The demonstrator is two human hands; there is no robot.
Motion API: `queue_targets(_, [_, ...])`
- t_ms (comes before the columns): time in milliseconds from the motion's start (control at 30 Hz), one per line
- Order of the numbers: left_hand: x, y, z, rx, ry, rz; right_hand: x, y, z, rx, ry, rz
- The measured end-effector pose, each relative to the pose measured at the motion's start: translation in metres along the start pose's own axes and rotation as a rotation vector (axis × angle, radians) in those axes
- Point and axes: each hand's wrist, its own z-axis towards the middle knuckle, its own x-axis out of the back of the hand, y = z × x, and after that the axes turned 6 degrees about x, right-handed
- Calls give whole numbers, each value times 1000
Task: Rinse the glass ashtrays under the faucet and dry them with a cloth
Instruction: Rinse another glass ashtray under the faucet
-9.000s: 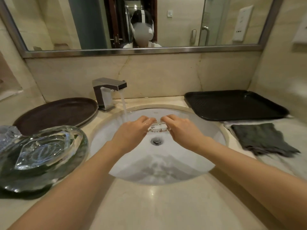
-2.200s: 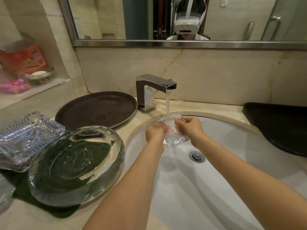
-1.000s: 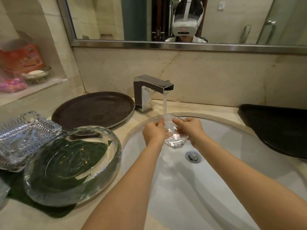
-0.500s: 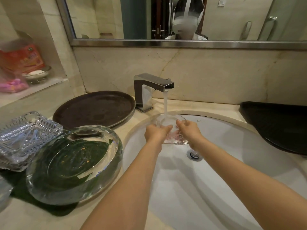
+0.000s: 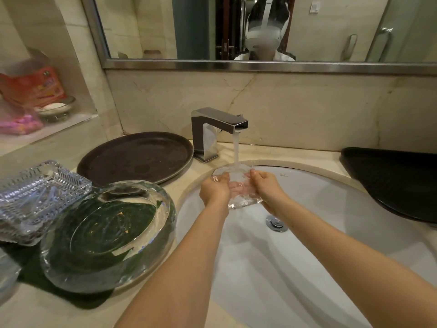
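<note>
A small clear glass ashtray point(image 5: 238, 188) is tilted under the running water of the chrome faucet point(image 5: 214, 131), above the white sink point(image 5: 331, 209). My left hand point(image 5: 214, 189) grips its left edge and my right hand point(image 5: 267, 189) grips its right edge. On the counter at the left lie a large round glass ashtray point(image 5: 106, 235) on a dark green cloth point(image 5: 35, 266) and a square cut-glass ashtray point(image 5: 37, 200).
A round brown tray point(image 5: 137, 157) lies left of the faucet and a black tray point(image 5: 397, 178) at the right. A wall niche at the far left holds packets and a small dish point(image 5: 55, 108). A mirror hangs above the counter. Another glass edge point(image 5: 7, 278) shows at the lower left.
Over the last second the ashtray has been turned and tilted between both hands under the stream. Nine seconds ago the view sat further right, with a grey cloth in sight.
</note>
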Motion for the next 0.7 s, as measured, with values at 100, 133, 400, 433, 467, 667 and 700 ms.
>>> queue_targets(100, [2,0,-1,18,-11,-46,0,-2,-4,-12,-54,178])
queue_targets(133, [2,1,-1,14,-9,-48,4,-4,-6,-35,-131,283])
queue_targets(400, [3,2,-2,-23,20,27,1,-8,-6,-23,-79,147])
queue_targets(433, [3,1,-2,-35,7,57,-2,-5,-5,21,22,-24])
queue_targets(467, [3,1,-3,-44,-17,81,-4,-5,-5,64,106,-181])
queue_targets(667, [4,1,-1,-52,-159,225,3,-11,-9,76,44,-153])
queue_targets(700, [3,0,1,-45,-180,241,5,-15,-9,77,-16,-66])
